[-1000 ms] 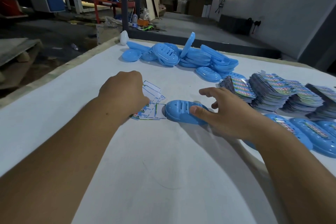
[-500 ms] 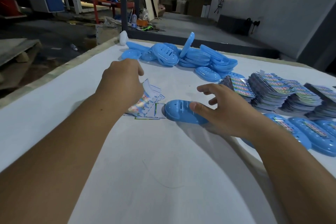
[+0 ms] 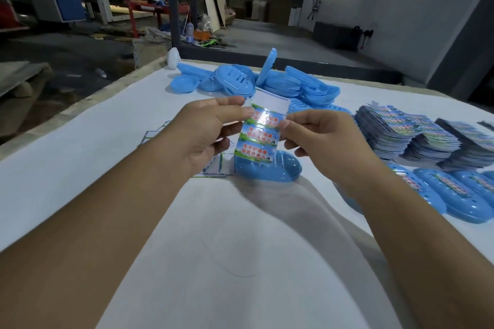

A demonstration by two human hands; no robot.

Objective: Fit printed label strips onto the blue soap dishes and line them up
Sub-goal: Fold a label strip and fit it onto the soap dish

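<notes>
Both hands have come up off the desk (image 3: 80,168) since a second ago and now meet above the blue soap dish (image 3: 270,168). The left hand (image 3: 205,133), which earlier lay fist-down on the loose labels at the left, now pinches the left edge of a printed label strip (image 3: 260,129) between thumb and fingers (image 3: 230,103). The right hand (image 3: 323,139), which had been holding the dish against the desk, has let go of it and now pinches the strip's right edge, its other fingers loosely curled.

The strip hangs upright between the two hands, white end at the top, three printed panels below it, its lower end just over the near-left part of the dish; whether it touches the dish cannot be told. The dish lies in the same place on the white desk, now with no hand on it.

A few loose labels (image 3: 213,168) remain flat on the desk just left of the dish, partly hidden by the left hand. Unchanged are the heap of unlabelled dishes (image 3: 294,83) at the far side, the stacks of label strips (image 3: 401,131) at the right, and the row of labelled dishes (image 3: 454,192) at the near right.
</notes>
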